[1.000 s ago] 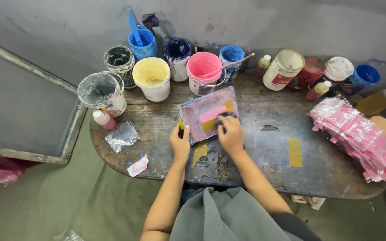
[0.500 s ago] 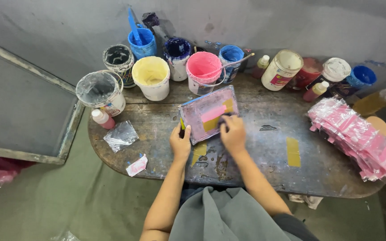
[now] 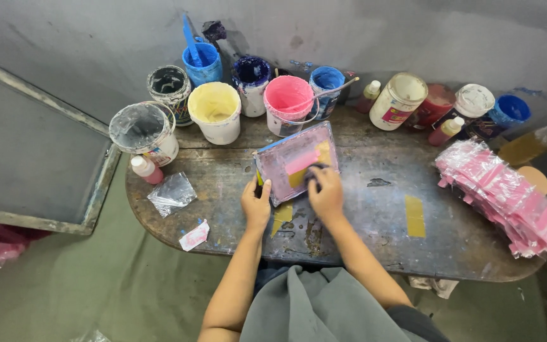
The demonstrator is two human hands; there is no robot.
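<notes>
Our left hand [image 3: 256, 206] closed on the small screen frame [image 3: 295, 161]'s lower-left edge | our right hand [image 3: 325, 190] curled around a dark tool on its mesh | frame at centre, below the pink paint bucket [image 3: 288, 103]

The right hand [image 3: 326, 193] has perhaps edged slightly up the screen frame [image 3: 295, 161].

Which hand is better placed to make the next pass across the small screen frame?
Right, probably. The right hand already rests on the small screen frame with a dark tool under its fingers. The left hand only grips the frame's near-left edge.
</notes>
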